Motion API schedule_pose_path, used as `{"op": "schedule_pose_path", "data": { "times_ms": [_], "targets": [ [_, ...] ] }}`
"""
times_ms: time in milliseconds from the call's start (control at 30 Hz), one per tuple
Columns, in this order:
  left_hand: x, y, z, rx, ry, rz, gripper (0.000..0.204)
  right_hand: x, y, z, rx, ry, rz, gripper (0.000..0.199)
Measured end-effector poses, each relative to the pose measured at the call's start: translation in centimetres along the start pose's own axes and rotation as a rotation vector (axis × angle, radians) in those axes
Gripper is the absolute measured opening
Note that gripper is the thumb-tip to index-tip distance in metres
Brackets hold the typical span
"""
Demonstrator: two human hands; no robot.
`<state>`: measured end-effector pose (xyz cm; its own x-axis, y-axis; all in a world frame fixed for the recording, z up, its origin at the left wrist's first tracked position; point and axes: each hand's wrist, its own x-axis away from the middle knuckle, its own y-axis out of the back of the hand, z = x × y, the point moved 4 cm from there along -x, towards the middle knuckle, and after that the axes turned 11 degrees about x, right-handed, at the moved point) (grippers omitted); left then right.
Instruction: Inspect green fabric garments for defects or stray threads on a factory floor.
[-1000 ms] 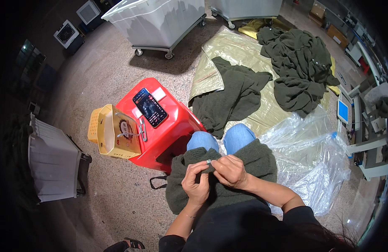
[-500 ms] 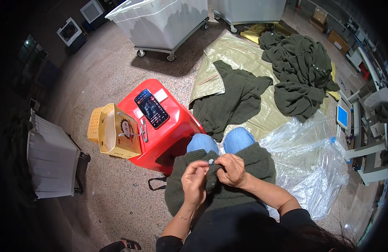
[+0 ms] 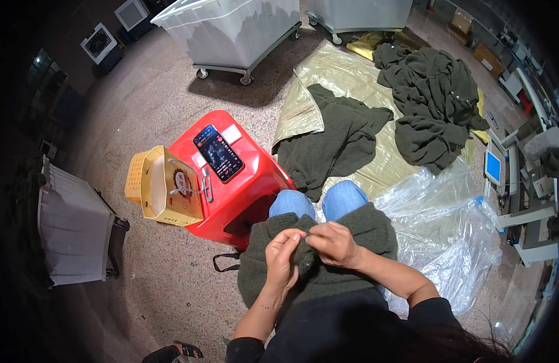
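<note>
Speckled stone floor (image 3: 152, 115) runs under everything, and the sweater (image 3: 358, 227) in the lap serves as the landmark. It is dark green knit, draped over both knees in blue jeans (image 3: 343, 198). Both hands sit together at its near edge, fingertips almost touching: the left hand (image 3: 283, 257) pinches a small bit of the knit between thumb and forefinger, and the right hand (image 3: 332, 243) is clamped on a fold just beside it. Whether a needle or a thread end lies between them is too small to tell.

To do this fine picking well, I judge that the right hand should keep the fold taut and flat while the left works at one spot only, pulling gently along the stitches so the knit does not pucker or ladder.

Right of the sweater lies a crumpled clear plastic bag (image 3: 449, 242). Left of it stands a red stool (image 3: 243, 181) with a phone (image 3: 219, 153) on top, and beyond that a yellow basket (image 3: 164, 184). Further out from the sweater, a second green garment (image 3: 334, 142) lies on a tan sheet (image 3: 346, 78), with a heap of more green knits (image 3: 434, 100) past it. Farthest off is a white wheeled bin (image 3: 231, 30).
</note>
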<state>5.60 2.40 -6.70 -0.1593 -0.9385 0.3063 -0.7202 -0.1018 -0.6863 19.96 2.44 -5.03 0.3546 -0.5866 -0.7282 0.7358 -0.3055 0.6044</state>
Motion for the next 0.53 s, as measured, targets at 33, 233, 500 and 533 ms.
{"op": "schedule_pose_path", "data": {
  "times_ms": [33,233,500,533],
  "targets": [
    [0.1,-0.2,-0.6,-0.229,-0.118,-0.014,0.006,0.0,0.3,-0.8,-0.190,-0.160,0.053,0.040],
    [4.3,-4.7,-6.5,-0.946,-0.236,0.760,0.021,0.1,-0.1,1.9,-0.397,-0.055,1.349,0.054],
    [3.3,-0.3,-10.0,-0.797,-0.513,0.107,0.008,-15.3,25.6,-21.9,1.456,-0.471,0.429,0.022],
    [2.8,1.3,-9.8,-0.762,-0.491,0.047,0.008,-16.7,28.2,-22.6,1.460,-0.469,0.427,0.022]
  ]
}}
